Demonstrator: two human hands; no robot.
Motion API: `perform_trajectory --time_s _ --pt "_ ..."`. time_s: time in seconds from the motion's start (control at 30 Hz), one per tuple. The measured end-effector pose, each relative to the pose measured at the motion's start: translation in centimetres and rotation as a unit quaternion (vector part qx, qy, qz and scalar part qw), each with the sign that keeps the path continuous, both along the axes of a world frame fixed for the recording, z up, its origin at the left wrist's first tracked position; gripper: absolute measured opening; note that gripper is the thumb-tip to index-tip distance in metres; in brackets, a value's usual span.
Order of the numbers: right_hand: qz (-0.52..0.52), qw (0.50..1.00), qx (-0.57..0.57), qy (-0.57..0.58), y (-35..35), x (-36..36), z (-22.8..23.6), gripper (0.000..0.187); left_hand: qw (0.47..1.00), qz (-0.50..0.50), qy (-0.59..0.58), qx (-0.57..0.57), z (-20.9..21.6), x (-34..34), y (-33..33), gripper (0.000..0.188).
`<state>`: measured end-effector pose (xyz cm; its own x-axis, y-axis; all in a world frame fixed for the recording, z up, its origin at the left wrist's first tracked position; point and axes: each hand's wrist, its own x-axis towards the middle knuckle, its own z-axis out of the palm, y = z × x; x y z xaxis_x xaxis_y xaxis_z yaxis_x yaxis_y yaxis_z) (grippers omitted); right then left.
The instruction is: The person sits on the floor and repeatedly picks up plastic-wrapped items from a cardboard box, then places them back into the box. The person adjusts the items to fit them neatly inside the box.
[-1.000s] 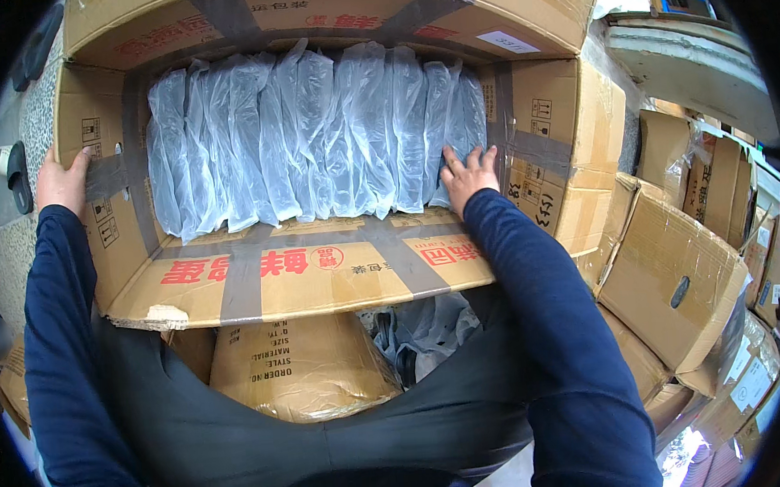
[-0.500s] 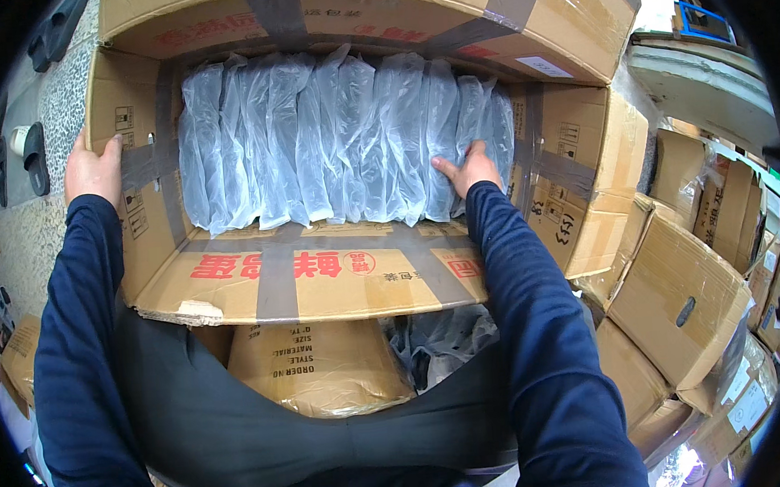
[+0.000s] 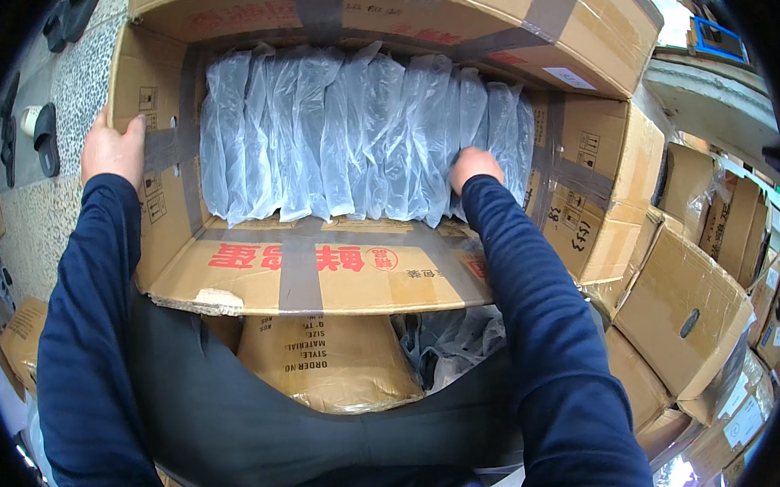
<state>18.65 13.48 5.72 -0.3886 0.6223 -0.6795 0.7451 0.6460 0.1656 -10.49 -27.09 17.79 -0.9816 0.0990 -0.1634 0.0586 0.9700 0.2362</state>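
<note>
A large open cardboard box [image 3: 249, 274] stands before me, its flaps raised and brown tape along its seams. Inside it, clear plastic bags [image 3: 335, 140] stand upright, packed side by side in a row; what they contain is unclear. My left hand [image 3: 115, 151] grips the left flap of the box, thumb on the inner face and fingers behind it. Toward the right end of the row, my right hand [image 3: 476, 167] presses down among the bags. Its back shows, while its fingers are tucked down out of sight.
A bulging brown package [image 3: 330, 359] lies below the box, between my legs. Dark items in clear plastic [image 3: 459, 351] are beside it. More cardboard boxes [image 3: 685, 315] are stacked at right. Slippers [image 3: 45, 140] lie on the speckled floor at left.
My right hand's thumb was spread over the bags; now the hand is bunched and its fingers are hidden. The box sits slightly farther right in view, with my left hand still on its flap.
</note>
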Motion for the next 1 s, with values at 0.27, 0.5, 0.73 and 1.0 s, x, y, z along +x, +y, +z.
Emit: perform_trajectory --time_s 0.27,0.5,0.73,1.0 --pt "-0.083 0.975 -0.079 0.192 -1.6 0.2 0.1 0.1 1.0 0.012 -0.011 -0.015 0.2 0.0 0.3 0.049" --pt "0.01 0.985 0.037 0.167 -3.6 -0.5 2.5 0.076 1.0 -0.001 -0.004 -0.002 0.4 0.0 0.6 0.045" --pt "0.245 0.951 0.083 0.167 -5.2 -0.5 1.2 0.022 1.0 0.0 0.003 0.011 0.2 0.0 0.3 0.045" --pt "0.116 0.989 -0.092 0.021 -4.8 -2.8 2.4 0.079 1.0 -0.002 0.014 -0.009 0.3 0.2 0.6 0.049"
